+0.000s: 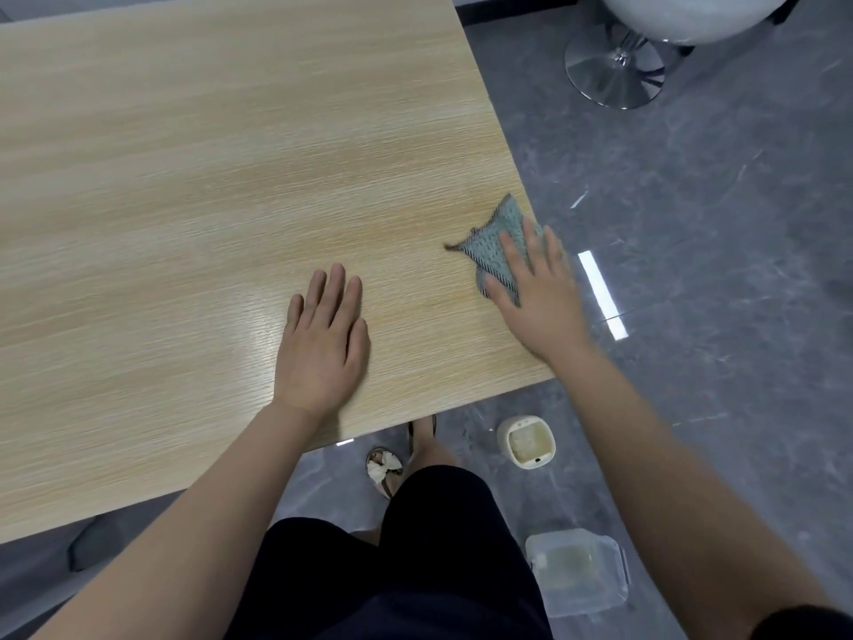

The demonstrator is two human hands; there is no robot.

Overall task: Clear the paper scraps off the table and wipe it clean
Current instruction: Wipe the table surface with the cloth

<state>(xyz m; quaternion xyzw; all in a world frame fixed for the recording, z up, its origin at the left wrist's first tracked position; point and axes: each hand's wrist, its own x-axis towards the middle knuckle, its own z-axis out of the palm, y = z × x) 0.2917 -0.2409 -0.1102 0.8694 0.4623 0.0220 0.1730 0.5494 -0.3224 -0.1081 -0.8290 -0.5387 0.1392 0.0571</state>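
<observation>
A light wooden table (207, 177) fills the left and middle of the head view. Near its right edge lies a grey-green cloth (496, 237), and my right hand (537, 293) presses on it with straight, spread fingers. My left hand (323, 344) rests flat on the bare tabletop close to the front edge, fingers straight. No paper scraps show on the table.
On the grey floor below the front edge stands a small cream bin (526, 442), and nearer me a clear plastic container (577, 572). A white chair with a chrome base (614, 69) stands at the far right. My legs and sandalled feet (385, 466) are under the table's corner.
</observation>
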